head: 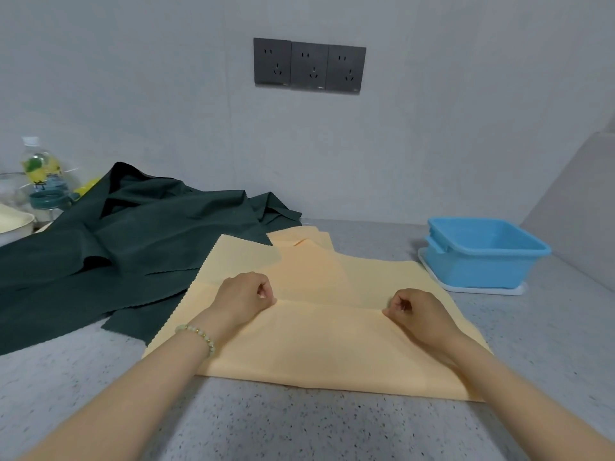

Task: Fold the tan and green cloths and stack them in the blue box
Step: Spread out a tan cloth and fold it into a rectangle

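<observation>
Both hands low over the surface [299, 427], forearms reaching in from the near edge and converging slightly. Knuckles up, wrists roughly level.

Left hand [246, 292]: fingers curled into a loose fist, thumb and fingertips pinching a raised crease of the tan cloth [316, 347]. Bead bracelet [198, 334] on this wrist.

Right hand [416, 311]: same pose, fingers curled under, pinching the same crease further to the right. The two hands are well apart, and the crease runs nearly straight between them.

Tan cloth: lies flat in the centre of the surface, directly under both hands. Its near edge is smooth and looks doubled over. The far part is spread out beyond the crease, with a zigzag-cut edge on the left side. More tan layers show at the far end. I cannot tell whether they belong to one piece or several.

Green cloth [133, 244]: unfolded and rumpled in a heap to the left. It touches the tan cloth, which overlaps it along the left edge.

Blue box [479, 267]: to the right, near the side wall, apart from the tan cloth. It stands on a white tray [482, 289], and nothing is visible inside from this angle.

Background: a bottle [43, 174] at far left behind the green cloth. Three dark sockets [309, 66] on the wall [133, 94].
</observation>
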The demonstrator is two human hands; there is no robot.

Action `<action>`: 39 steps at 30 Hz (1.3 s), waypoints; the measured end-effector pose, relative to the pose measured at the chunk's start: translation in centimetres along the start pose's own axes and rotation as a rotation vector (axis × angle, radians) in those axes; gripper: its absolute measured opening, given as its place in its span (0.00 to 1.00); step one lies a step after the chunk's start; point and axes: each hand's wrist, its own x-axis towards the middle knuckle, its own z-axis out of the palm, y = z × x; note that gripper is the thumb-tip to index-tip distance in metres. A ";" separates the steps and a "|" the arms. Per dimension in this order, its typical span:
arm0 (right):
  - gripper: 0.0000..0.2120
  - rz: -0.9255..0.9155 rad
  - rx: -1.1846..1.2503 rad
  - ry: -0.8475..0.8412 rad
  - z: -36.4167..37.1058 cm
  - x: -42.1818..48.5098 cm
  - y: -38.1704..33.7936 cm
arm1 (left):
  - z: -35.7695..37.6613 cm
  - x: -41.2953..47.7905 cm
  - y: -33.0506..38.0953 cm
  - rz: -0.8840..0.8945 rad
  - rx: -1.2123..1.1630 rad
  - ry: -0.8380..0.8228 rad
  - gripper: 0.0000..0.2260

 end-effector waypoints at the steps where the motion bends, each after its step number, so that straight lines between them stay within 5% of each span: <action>1: 0.10 0.004 0.001 0.001 0.0 0.1 0.0 | 0.1 -0.1 0.0 -0.007 0.002 0.015 0.04; 9: 0.04 0.042 -0.163 0.050 0.3 -0.3 -1.3 | 0.5 -1.1 1.2 0.050 0.129 0.118 0.05; 13: 0.15 -0.075 -0.247 0.082 1.9 -2.0 -4.6 | 1.8 -3.8 3.7 0.149 0.107 0.095 0.13; 17: 0.20 -0.147 -0.200 -0.086 5.3 -3.8 -9.3 | 4.2 -6.2 4.7 0.070 0.250 -0.098 0.21; 21: 0.24 -0.113 -0.291 -0.196 8.4 -5.5 -10.8 | 5.4 -7.2 4.6 0.020 0.278 -0.121 0.24; 39: 0.30 0.219 -0.376 -0.105 -1.0 -7.9 4.4 | 5.1 -7.7 4.3 0.006 0.225 -0.129 0.24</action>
